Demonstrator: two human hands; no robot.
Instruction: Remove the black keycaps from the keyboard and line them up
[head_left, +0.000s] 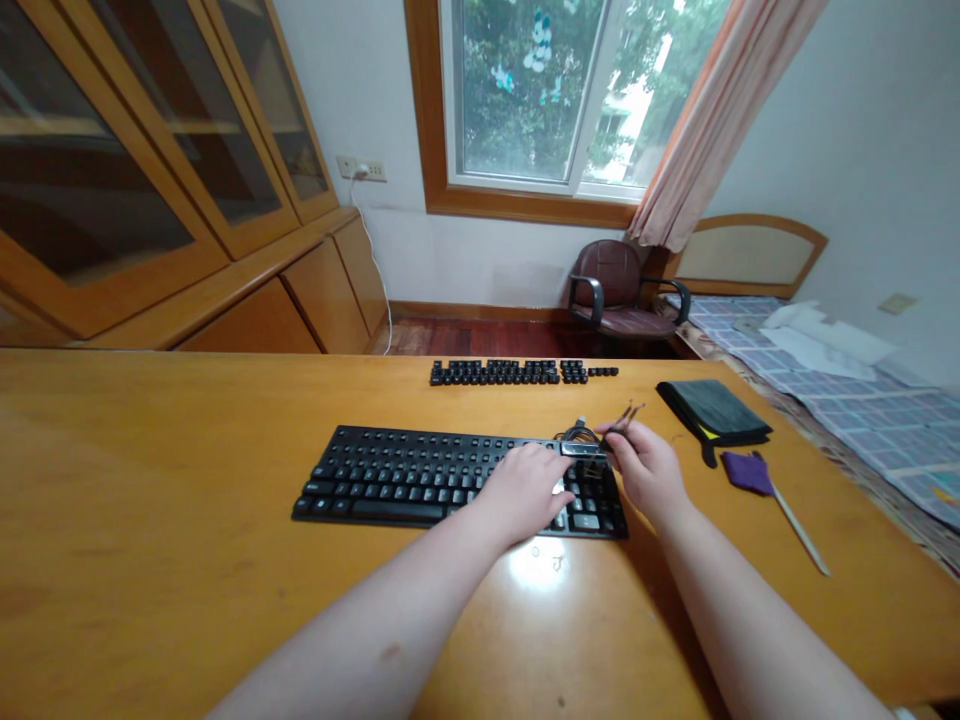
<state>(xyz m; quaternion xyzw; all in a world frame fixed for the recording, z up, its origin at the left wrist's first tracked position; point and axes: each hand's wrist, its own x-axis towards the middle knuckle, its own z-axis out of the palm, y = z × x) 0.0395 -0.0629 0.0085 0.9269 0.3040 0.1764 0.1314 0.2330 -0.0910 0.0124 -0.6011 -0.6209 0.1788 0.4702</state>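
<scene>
A black keyboard (390, 480) lies on the wooden table, some keycaps gone from its number pad at the right end. My left hand (525, 488) rests over the right part of the keyboard, thumb and forefinger apart, holding nothing I can see. Just above the number pad's right edge, my right hand (646, 465) pinches a wire keycap puller (628, 412), with two thin prongs sticking up past the fingers. Its other end is partly hidden by the fingers. Behind the number pad sits the keyboard's coiled cable (579, 431).
Loose black keycaps (499, 373) stand in rows near the table's far edge. To the right lie a dark folded cloth (712, 410) and a purple-headed brush (748, 472) with a pale handle. Beyond the table are an armchair (619, 285) and a bed (817, 370).
</scene>
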